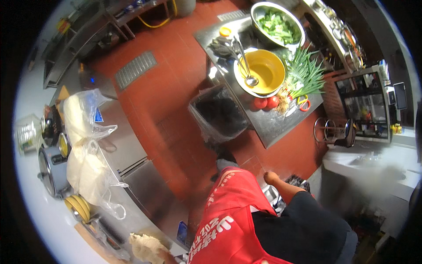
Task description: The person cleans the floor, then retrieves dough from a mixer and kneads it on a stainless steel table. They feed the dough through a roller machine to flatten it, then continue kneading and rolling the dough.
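My right hand [271, 177] hangs over the floor beside my red apron [233, 211], past a bent bare forearm and a black sleeve. Its fingers look curled in, and nothing shows in them. At the lower edge, part of my left hand [167, 257] meets a crumpled pale tan lump [147, 247] on the left counter; whether it is dough or cloth I cannot make out. The fingers of that hand are hidden. Further up the counter stand clear plastic bags [85, 165] with pale contents, some yellow bowls [77, 207] and a grey lidded cooker [53, 169].
A steel table [277, 132] ahead bears a yellow-lined pot [274, 72] with a ladle [251, 81], a basin [300, 33] of greens, spring onions [305, 72], tomatoes [272, 102] and scissors [304, 104]. A black-lined bin [220, 112] and a stool [345, 134] stand on the red floor.
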Available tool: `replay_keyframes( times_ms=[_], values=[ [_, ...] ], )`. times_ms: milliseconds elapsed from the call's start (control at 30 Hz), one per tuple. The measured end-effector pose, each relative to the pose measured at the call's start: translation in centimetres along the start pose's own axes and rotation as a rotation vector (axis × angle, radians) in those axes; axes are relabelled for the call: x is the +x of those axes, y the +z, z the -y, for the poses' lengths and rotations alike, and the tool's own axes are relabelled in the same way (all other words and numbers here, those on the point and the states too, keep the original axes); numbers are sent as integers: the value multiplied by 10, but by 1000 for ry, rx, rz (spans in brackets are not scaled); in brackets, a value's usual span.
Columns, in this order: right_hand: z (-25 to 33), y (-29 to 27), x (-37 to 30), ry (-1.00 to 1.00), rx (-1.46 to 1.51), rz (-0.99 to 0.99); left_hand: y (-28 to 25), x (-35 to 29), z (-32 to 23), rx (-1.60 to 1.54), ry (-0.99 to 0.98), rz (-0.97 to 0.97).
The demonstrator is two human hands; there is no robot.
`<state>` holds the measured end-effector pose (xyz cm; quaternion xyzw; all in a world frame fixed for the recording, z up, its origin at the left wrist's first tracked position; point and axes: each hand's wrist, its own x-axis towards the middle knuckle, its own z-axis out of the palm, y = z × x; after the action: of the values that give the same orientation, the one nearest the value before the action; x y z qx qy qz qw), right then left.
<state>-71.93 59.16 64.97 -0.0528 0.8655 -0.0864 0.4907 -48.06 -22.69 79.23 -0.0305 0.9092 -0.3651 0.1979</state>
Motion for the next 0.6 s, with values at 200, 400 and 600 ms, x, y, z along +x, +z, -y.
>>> replay_keyframes(
  times_ms=[200, 400, 600],
  values=[
    [-8, 84, -37, 190, 166, 192, -88, 23, -24, -1717, -302, 665],
    [4, 40, -13, 177, 284, 152, -102, 90, -11, -584, 236, 905],
    [10, -7, 23, 197, 325, 130, -103, 96, -7, -696, 61, 917]
  ],
)
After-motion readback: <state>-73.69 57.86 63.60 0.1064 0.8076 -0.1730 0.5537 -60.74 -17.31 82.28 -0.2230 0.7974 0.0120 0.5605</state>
